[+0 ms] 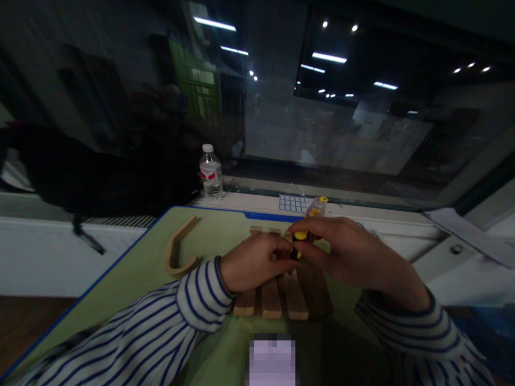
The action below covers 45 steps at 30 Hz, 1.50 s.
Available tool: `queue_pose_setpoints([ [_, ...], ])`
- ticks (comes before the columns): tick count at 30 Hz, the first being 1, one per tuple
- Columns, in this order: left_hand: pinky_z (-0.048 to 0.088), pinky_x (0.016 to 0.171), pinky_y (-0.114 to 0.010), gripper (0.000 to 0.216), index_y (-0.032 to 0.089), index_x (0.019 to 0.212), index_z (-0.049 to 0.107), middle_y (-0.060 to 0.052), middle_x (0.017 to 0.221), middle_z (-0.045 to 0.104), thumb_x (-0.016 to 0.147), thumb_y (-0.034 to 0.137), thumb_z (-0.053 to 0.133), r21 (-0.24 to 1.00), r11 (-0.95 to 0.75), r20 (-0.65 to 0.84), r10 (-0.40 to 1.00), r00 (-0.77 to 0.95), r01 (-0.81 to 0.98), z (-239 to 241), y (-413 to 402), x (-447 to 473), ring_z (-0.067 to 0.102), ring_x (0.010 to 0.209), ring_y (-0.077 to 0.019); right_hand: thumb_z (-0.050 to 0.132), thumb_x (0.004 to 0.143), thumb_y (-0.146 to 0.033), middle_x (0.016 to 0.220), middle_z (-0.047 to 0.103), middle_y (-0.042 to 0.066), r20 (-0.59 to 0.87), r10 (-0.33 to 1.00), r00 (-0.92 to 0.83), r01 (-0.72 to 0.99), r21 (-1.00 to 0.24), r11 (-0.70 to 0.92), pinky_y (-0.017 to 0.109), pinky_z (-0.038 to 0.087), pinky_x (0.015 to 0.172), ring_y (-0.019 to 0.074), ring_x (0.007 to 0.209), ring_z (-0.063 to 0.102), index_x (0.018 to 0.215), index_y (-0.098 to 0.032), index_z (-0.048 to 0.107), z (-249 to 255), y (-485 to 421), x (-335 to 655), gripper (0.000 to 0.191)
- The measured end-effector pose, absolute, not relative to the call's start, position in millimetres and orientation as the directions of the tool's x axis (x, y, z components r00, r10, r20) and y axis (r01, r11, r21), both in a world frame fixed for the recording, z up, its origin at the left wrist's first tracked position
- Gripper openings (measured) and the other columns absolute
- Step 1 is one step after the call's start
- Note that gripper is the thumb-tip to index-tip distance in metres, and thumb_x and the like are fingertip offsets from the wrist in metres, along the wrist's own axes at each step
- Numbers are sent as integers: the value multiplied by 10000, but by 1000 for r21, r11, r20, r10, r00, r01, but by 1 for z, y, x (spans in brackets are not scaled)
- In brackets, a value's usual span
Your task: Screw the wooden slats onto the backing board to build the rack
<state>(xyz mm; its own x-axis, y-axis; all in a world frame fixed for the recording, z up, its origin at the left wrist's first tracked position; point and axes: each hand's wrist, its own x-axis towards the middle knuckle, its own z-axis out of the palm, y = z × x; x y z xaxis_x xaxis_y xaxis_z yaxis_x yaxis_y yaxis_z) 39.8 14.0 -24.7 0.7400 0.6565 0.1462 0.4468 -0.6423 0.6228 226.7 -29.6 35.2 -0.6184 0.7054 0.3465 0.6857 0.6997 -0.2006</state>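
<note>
A short black and yellow screwdriver (300,236) stands roughly upright over a slatted wooden piece (271,304). Its yellow top is between the closed fingertips of my right hand (350,252). From the left side, the thumb and forefinger of my left hand (255,260) close around its lower black part, and the tip is hidden. Light wooden slats run side by side under both hands, with a darker brown wooden part (317,289) along their right side. On the left of the table lies a bent, hook-shaped wooden strip (175,249).
The pale green table (132,289) has a blue edge. Behind it, on the sill, are a water bottle (211,174), a blue-gridded sheet (292,202) and a clear bag (316,208) with small yellowish pieces. Papers (469,230) lie at the right. A dark window rises behind.
</note>
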Motion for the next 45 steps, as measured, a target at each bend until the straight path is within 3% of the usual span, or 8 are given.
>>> queue_pose_setpoints([
  [10, 411, 616, -216, 194, 147, 871, 678, -6, 744, 643, 835, 297, 561, 654, -612, 127, 668, 733, 444, -23, 10, 38, 552, 655, -119, 501, 916, -399, 893, 682, -9, 303, 756, -581, 730, -217, 648, 271, 422, 680, 133, 790, 618, 1023, -214, 619, 36, -29, 226, 243],
  [17, 407, 621, -223, 163, 142, 864, 678, 0, 736, 639, 810, 240, 560, 674, -604, 124, 661, 740, 426, -20, 9, 39, 548, 652, -117, 495, 920, -402, 856, 673, 5, 288, 768, -573, 739, -224, 635, 271, 412, 668, 134, 762, 607, 982, -198, 623, 36, -31, 225, 249],
  [27, 427, 656, -232, 219, 152, 856, 696, -17, 778, 667, 815, 347, 605, 678, -594, 143, 685, 714, 434, -27, 16, 39, 579, 706, -141, 498, 916, -402, 817, 677, 16, 312, 762, -567, 740, -214, 638, 275, 416, 636, 143, 720, 612, 975, -183, 633, 36, -29, 223, 264],
  [34, 415, 639, -230, 214, 150, 863, 692, -11, 741, 655, 848, 325, 570, 680, -601, 138, 667, 732, 420, -28, 17, 38, 570, 665, -129, 520, 908, -322, 980, 695, 49, 384, 697, -606, 660, -246, 710, 275, 454, 739, 150, 841, 630, 1124, -176, 593, 33, -29, 228, 270],
  [45, 380, 571, -212, 247, 174, 896, 707, 7, 712, 639, 793, 382, 621, 582, -632, 52, 657, 752, 512, -12, 20, 40, 549, 626, -118, 505, 912, -310, 877, 698, 13, 268, 776, -571, 702, -330, 631, 289, 433, 698, 145, 793, 622, 971, -212, 646, 36, -27, 225, 182],
])
